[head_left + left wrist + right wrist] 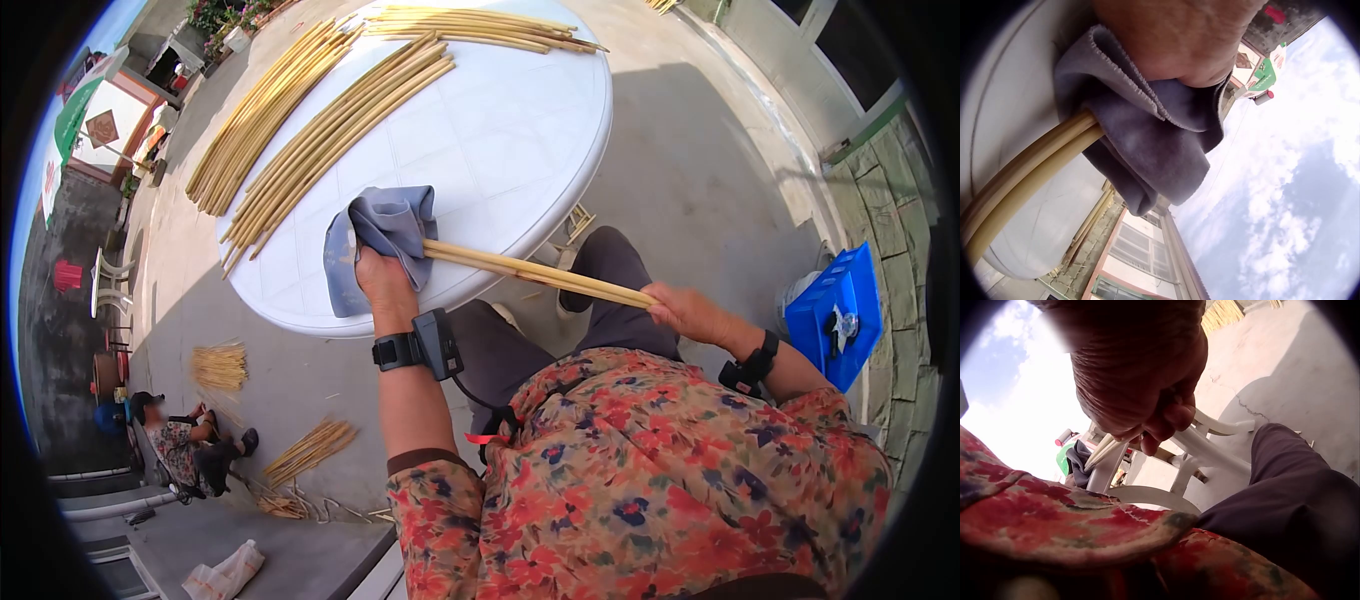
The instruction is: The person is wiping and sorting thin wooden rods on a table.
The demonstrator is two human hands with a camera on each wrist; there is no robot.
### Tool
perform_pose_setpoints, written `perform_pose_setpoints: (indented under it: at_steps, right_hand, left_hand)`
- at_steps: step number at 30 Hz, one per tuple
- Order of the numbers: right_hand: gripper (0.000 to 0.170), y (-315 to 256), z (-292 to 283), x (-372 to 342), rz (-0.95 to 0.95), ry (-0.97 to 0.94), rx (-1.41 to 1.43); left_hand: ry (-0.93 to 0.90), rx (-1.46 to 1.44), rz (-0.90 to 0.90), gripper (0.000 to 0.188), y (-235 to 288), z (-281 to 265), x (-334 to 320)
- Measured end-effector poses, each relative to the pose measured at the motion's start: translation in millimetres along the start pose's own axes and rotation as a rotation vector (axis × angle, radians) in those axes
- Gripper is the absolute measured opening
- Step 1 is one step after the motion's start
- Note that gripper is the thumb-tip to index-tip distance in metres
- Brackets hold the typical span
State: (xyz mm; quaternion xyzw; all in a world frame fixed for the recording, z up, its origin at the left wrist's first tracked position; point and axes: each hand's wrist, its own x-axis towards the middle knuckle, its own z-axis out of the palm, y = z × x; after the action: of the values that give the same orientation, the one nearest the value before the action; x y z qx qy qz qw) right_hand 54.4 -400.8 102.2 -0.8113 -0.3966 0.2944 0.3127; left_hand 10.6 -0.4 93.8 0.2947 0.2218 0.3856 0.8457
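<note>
The left hand (385, 282) grips a grey-blue cloth (345, 270) wrapped around one end of a few thin tan sticks (540, 272). In the left wrist view the cloth (1154, 137) folds over the sticks (1035, 164), below the palm (1172, 44). At the sticks' other end the right hand (692, 314) holds them with curled fingers, near the person's lap. The right wrist view shows that hand (1141, 381) closed round the stick ends, the cloth (1077, 464) beyond.
Bundles of sticks (345, 130) lie on the round white table (500, 130). A blue crate (835, 310) stands at the right. On the ground at lower left are more stick piles (310, 450) and a seated person (185, 445). White plastic furniture (1210, 450) stands beneath the right hand.
</note>
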Motion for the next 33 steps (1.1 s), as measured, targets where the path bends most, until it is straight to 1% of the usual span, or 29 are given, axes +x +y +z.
perform_pose_setpoints:
  at_steps: [3,5,8,10,12,14,16,17,19,20,21,22,23,24,25,27,28,31,32,33]
  right_hand:
    - [0.022,3.8,-1.5,-4.7,0.006,-0.003,-0.010]
    - [0.022,4.6,-2.4,-7.8,0.004,-0.001,-0.019]
    - [0.022,9.3,-1.7,-12.2,0.011,0.007,-0.023]
    - [0.021,15.3,-1.3,-16.2,0.022,0.015,-0.018]
    - [0.020,22.7,-1.3,-21.7,-0.022,0.046,-0.081]
    - [0.020,29.1,-3.2,-30.0,-0.032,0.053,-0.079]
    - [0.020,32.2,-5.3,-37.7,-0.042,0.061,-0.079]
    - [0.020,31.9,-6.1,-42.3,-0.043,0.084,-0.054]
    - [0.020,37.3,-5.0,-51.7,-0.044,0.111,-0.028]
    - [0.020,42.5,-3.6,-56.6,-0.009,0.177,0.010]
    - [0.020,44.8,-2.9,-58.6,0.027,0.244,0.047]
    - [0.020,45.2,-3.2,-57.5,0.024,0.246,0.047]
    - [0.020,45.4,-4.4,-56.0,0.013,0.304,0.056]
    - [0.021,43.0,-6.8,-53.4,0.002,0.362,0.066]
    - [0.021,38.8,-9.0,-48.5,0.000,0.364,0.065]
    - [0.021,23.5,-10.6,-30.5,-0.016,0.341,0.035]
    - [0.021,15.4,-9.4,-19.9,-0.042,0.335,0.059]
    - [0.021,-20.2,-4.8,34.0,-0.156,0.282,0.066]
    - [0.021,-30.1,-2.6,46.3,-0.157,0.282,0.066]
    - [0.021,-39.8,-1.9,58.7,-0.200,0.272,0.080]
  left_hand:
    - [-0.020,-0.053,-0.057,0.038,0.4,-3.0,1.4]
    - [-0.024,-0.030,-0.053,0.038,2.7,1.3,-2.8]
    - [0.032,-0.063,-0.074,0.038,5.9,9.0,-8.7]
    - [-0.010,-0.018,0.009,0.037,2.5,0.9,-1.4]
    - [-0.035,-0.034,-0.012,0.037,0.7,-15.0,10.5]
    - [-0.064,-0.050,-0.030,0.036,-1.4,-26.5,19.5]
    - [-0.019,-0.125,-0.015,0.037,5.1,-21.1,11.3]
    - [-0.023,-0.124,-0.013,0.037,8.5,-20.3,7.2]
    - [-0.075,-0.163,-0.125,0.041,15.4,-18.2,-2.8]
    - [-0.095,-0.174,-0.144,0.046,18.6,-16.8,-7.2]
    - [-0.098,-0.173,-0.143,0.046,19.0,-21.8,-8.8]
    - [-0.106,-0.135,-0.084,0.048,17.9,-29.3,-9.3]
    - [-0.114,-0.096,-0.024,0.049,17.8,-35.6,-10.7]
    - [-0.085,-0.088,-0.002,0.050,18.7,-36.6,-16.0]
    - [-0.088,-0.089,-0.001,0.050,19.3,-38.0,-22.3]
    - [0.074,0.070,0.013,0.050,19.3,-39.0,-35.8]
    - [0.121,0.115,0.015,0.050,20.7,-39.0,-40.5]
    - [0.102,0.163,-0.046,0.050,18.8,-39.9,-51.1]
    - [0.088,0.176,-0.074,0.050,16.4,-41.3,-52.2]
    - [0.080,0.187,-0.083,0.050,16.0,-42.2,-55.0]
